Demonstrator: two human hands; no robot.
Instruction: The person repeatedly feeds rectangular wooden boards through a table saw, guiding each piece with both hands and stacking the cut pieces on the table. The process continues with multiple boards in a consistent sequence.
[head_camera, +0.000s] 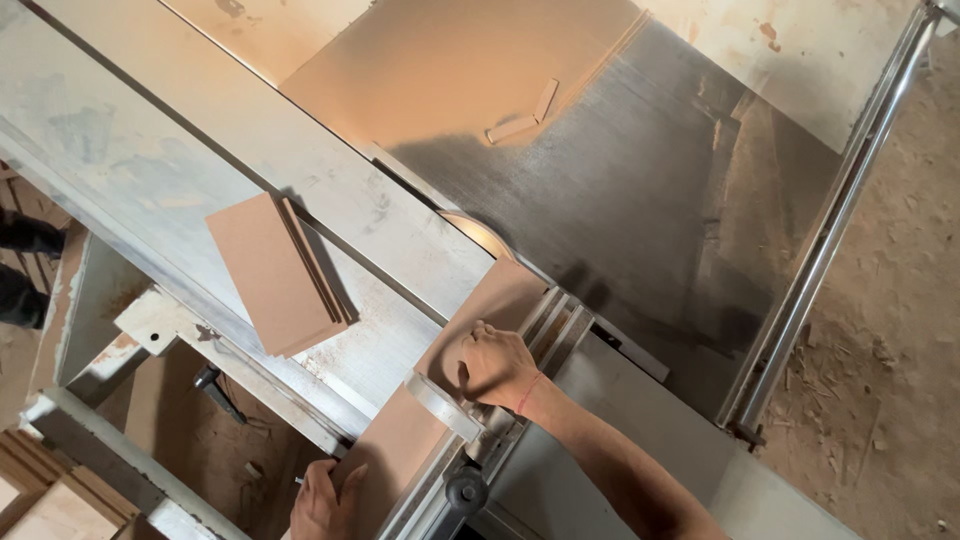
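So the biggest thing here is the sliding table saw (640, 190), its steel top taking up most of the view and dusted with fine sawdust toward the far end. A round metal guide rail (830, 230) runs along its right edge, with a dirt floor (900, 330) littered with chips beyond it. The pale sliding carriage (180, 130) crosses the upper left, and a stack of cut MDF pieces (275, 272) lies on it, well apart from both hands. The long MDF board (430, 400) being worked lies flat along the aluminium crosscut fence (545, 335), its far end just beside the saw blade (478, 232), which only peeks up from its slot. The right hand (495, 365) sits on top of that board right against the fence, fingers curled shut into a fist pressing down on it, a red thread at the wrist. The left hand (322, 500) is at the board's near left edge at the bottom of the view, thumb up against the edge, clamped loosely on it. Two small offcuts (525, 118) rest on the far tabletop.
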